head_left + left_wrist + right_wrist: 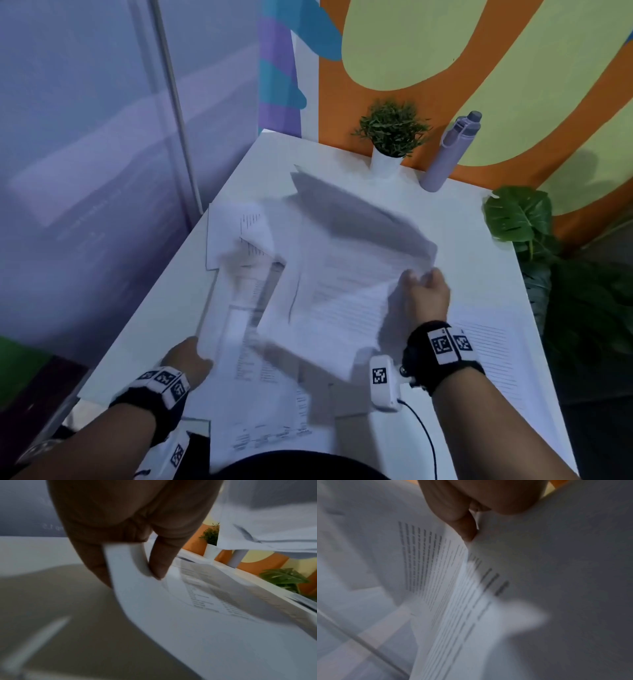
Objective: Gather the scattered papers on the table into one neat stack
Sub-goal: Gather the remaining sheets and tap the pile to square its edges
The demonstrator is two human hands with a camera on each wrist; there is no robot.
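Observation:
Printed white sheets lie scattered over the white table (pixel 472 246). My right hand (pixel 426 289) pinches a bundle of sheets (pixel 342 274) by its right edge and holds it lifted and bent above the table; in the right wrist view the fingers (pixel 465 524) grip the printed pages (pixel 457 588). My left hand (pixel 190 356) pinches the near left corner of a printed sheet (pixel 236 308), and the left wrist view shows thumb and fingers (pixel 159 561) on its curled edge (pixel 130 566). More sheets lie at the far left (pixel 226 229), at the near edge (pixel 270 428) and at the right (pixel 493 359). Motion blur softens everything.
A small potted plant (pixel 390 137) and a lilac bottle (pixel 452 150) stand at the table's far edge against the orange wall. A leafy plant (pixel 520 216) stands beyond the right edge. A glass partition runs along the left.

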